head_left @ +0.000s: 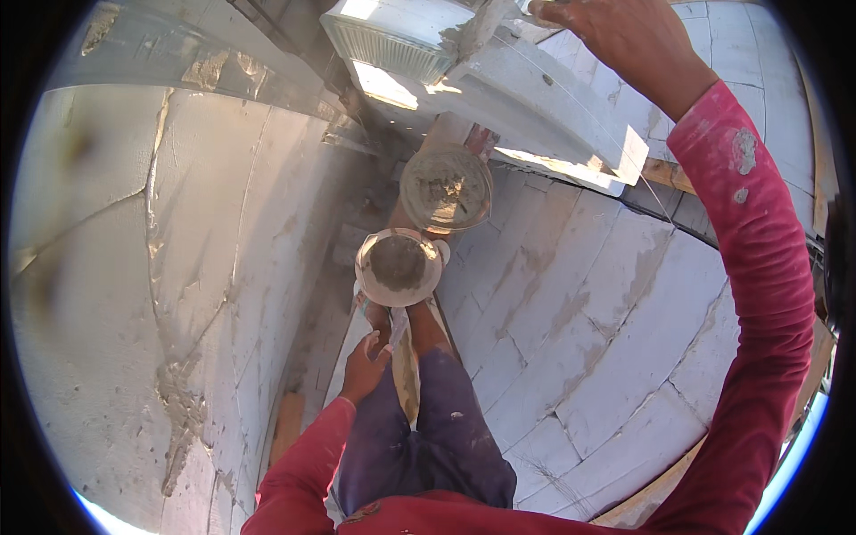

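Observation:
My left hand [364, 367] is low, in front of my left leg. Its fingers are closed round a narrow grey flat tool [399, 330], whose exact kind is unclear. Just beyond it stands a pale bucket [364, 267] with grey mortar [398, 267] inside. A second round container [407, 192], also holding grey mixture, is behind that bucket. My right hand [615, 36] reaches far up to the top edge, above a pale block ledge [535, 98]. Its fingers are bent together at a small whitish thing [524, 5], mostly cut off by the picture's edge.
A mortar-smeared block wall [98, 267] rises on the left. Another pale block wall [615, 330] is on the right. A ribbed, glassy-looking block [392, 40] sits at the top, and a thin string [606, 134] slants down past the ledge. My feet are on a narrow board [343, 348].

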The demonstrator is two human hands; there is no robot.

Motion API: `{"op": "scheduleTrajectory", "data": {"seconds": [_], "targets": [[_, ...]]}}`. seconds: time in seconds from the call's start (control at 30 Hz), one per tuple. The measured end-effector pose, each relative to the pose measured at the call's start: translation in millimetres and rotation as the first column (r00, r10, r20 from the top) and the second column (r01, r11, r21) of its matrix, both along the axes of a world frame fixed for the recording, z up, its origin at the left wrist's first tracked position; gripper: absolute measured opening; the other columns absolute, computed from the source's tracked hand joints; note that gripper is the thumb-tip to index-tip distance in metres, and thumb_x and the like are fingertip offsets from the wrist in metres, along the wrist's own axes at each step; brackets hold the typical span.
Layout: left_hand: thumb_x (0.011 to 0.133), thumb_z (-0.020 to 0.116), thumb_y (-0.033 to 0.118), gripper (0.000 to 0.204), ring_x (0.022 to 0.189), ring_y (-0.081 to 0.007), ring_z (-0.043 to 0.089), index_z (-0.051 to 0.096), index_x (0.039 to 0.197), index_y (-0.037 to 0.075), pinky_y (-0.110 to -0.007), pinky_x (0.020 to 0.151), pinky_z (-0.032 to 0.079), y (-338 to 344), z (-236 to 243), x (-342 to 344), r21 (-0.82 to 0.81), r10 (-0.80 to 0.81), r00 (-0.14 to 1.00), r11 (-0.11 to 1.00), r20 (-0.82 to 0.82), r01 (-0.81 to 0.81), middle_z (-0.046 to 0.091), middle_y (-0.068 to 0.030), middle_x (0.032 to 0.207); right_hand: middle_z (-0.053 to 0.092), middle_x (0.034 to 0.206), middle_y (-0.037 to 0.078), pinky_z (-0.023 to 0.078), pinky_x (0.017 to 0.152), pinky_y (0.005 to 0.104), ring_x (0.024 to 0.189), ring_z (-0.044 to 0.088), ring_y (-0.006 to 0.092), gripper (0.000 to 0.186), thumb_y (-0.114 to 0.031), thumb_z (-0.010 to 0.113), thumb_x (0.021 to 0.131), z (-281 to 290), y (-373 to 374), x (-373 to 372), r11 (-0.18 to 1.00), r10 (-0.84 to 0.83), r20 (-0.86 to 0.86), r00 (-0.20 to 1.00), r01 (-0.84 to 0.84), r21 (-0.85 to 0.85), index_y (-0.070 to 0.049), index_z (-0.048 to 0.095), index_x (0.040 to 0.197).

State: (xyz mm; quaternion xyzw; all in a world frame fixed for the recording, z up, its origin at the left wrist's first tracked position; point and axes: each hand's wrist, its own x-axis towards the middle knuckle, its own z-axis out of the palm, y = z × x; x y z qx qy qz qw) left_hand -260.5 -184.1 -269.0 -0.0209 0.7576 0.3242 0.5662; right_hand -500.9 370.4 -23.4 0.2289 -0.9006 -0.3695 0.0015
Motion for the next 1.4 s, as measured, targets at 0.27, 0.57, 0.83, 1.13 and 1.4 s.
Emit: {"op": "scheduleTrajectory", "data": {"seconds": [0.27,0.57,0.83,1.13,1.4], "targets": [[0.093,0.070,0.031,0.049,0.119,-0.0359,0.064,0.064,0.130,-0.001,-0.044,0.103,0.048,-11,3,28,-0.018,-0.182,0.957,0.983,-0.226,0.183,0.069,-0.0207,0.124,0.071,0.097,-0.009,0.048,0.095,0.0338,0.088,0.067,0.0120,0.017,-0.020,0.064,0.092,18,-11,-10,1.000,0.006,0.014,1.000,-0.006,-0.021,-0.028,0.077,0.097],[0.094,0.068,0.031,0.046,0.117,-0.0333,0.067,0.065,0.130,0.003,-0.043,0.102,0.050,-17,-9,35,-0.075,-0.092,0.983,0.994,-0.162,0.081,0.071,-0.0189,0.122,0.072,0.110,-0.008,0.046,0.103,0.0365,0.107,0.067,0.0152,0.016,-0.017,0.066,0.089,26,-24,-4,0.990,-0.144,0.066,0.987,0.144,0.001,-0.027,0.077,0.096],[0.094,0.069,0.031,0.046,0.116,-0.0335,0.068,0.066,0.130,0.003,-0.042,0.102,0.051,-20,-4,32,-0.092,-0.065,0.985,0.994,-0.159,0.051,0.071,-0.0193,0.122,0.073,0.113,-0.008,0.047,0.101,0.0364,0.106,0.066,0.0148,0.020,-0.019,0.069,0.087,-34,-9,-4,1.000,0.004,-0.014,1.000,-0.004,0.004,-0.028,0.078,0.103],[0.094,0.070,0.032,0.044,0.115,-0.0333,0.069,0.066,0.128,0.003,-0.042,0.100,0.051,-18,-8,36,-0.069,-0.057,0.986,0.997,-0.155,0.046,0.072,-0.0189,0.120,0.073,0.109,-0.006,0.046,0.104,0.0362,0.102,0.068,0.0163,0.018,-0.019,0.065,0.091,-4,-21,-4,0.998,-0.057,0.034,0.998,0.056,0.011,-0.026,0.078,0.101],[0.096,0.067,0.032,0.044,0.112,-0.0327,0.070,0.066,0.129,0.002,-0.040,0.098,0.052,-14,-9,36,-0.052,-0.076,0.984,0.996,-0.160,0.068,0.073,-0.0196,0.119,0.073,0.110,-0.005,0.044,0.107,0.0393,0.106,0.068,0.0163,0.019,-0.018,0.065,0.091,0,-16,4,0.996,-0.056,0.014,0.998,0.055,0.065,-0.026,0.079,0.101]]}}
